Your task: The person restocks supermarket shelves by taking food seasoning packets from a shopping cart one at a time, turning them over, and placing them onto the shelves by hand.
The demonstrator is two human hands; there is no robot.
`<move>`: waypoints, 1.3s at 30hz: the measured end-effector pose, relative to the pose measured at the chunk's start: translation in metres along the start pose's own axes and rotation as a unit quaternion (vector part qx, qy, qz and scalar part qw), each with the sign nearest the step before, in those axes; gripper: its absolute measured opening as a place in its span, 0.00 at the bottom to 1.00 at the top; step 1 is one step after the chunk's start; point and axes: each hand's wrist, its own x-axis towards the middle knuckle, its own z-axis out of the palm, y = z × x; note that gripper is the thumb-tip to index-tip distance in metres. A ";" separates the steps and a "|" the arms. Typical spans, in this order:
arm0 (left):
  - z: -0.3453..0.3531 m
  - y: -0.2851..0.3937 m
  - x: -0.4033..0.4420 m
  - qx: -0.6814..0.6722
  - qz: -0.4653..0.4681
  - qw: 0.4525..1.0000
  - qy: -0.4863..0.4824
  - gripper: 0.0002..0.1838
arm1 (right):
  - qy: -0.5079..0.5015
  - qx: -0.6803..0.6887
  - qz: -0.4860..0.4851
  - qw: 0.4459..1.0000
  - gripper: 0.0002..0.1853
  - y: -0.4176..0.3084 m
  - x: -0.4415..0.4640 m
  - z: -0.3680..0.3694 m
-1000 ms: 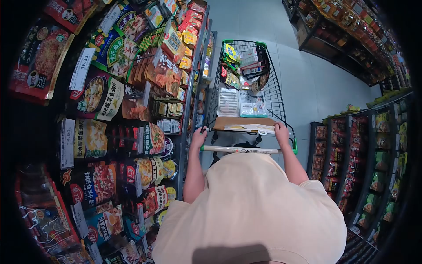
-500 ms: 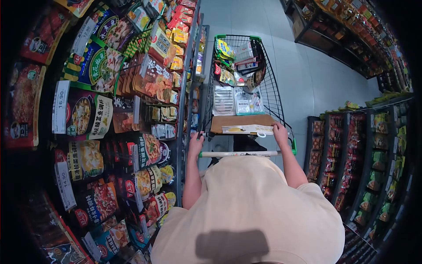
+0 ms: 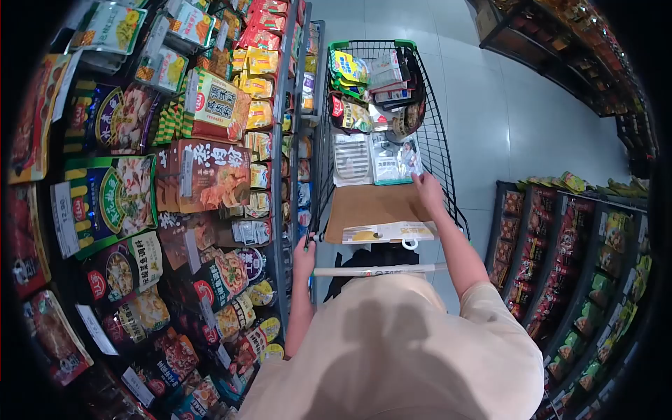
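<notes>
A shopping cart (image 3: 442,150) with black wire sides and green corners stands in front of me. My left hand (image 3: 305,253) is closed around the cart's left rear frame, ahead of the pale handlebar (image 3: 364,270). My right hand (image 3: 428,192) reaches over the cart's right part, fingers extended, fingertips by the lower corner of a flat white packet (image 3: 396,159). Whether they touch it is unclear. Beneath that hand lies a brown carton (image 3: 378,206) with a printed edge and white plastic handle (image 3: 410,244). A striped packet (image 3: 352,158) lies left of the white one.
Farther into the cart are a yellow-and-green bag (image 3: 348,68) and several other packages. Shelves of seasoning packets (image 3: 213,175) run close along the left. Racks of bagged goods (image 3: 553,245) stand at right, with grey floor tiles (image 3: 483,126) between.
My right hand has left the carton's near right corner and moved forward and left toward the white packet. My left hand stays on the cart frame. The shelves have shifted in view.
</notes>
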 end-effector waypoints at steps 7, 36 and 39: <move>0.006 0.023 0.002 0.036 -0.100 0.994 0.001 0.17 | 0.054 0.022 0.129 0.990 0.29 -0.053 0.191 0.022; 0.026 0.071 0.030 0.064 0.083 0.993 0.060 0.33 | 0.006 0.400 -0.257 0.880 0.20 -0.150 -0.085 -0.077; 0.019 0.142 0.005 0.035 0.234 0.969 0.078 0.39 | -0.034 0.370 -0.304 0.877 0.19 -0.178 -0.133 -0.099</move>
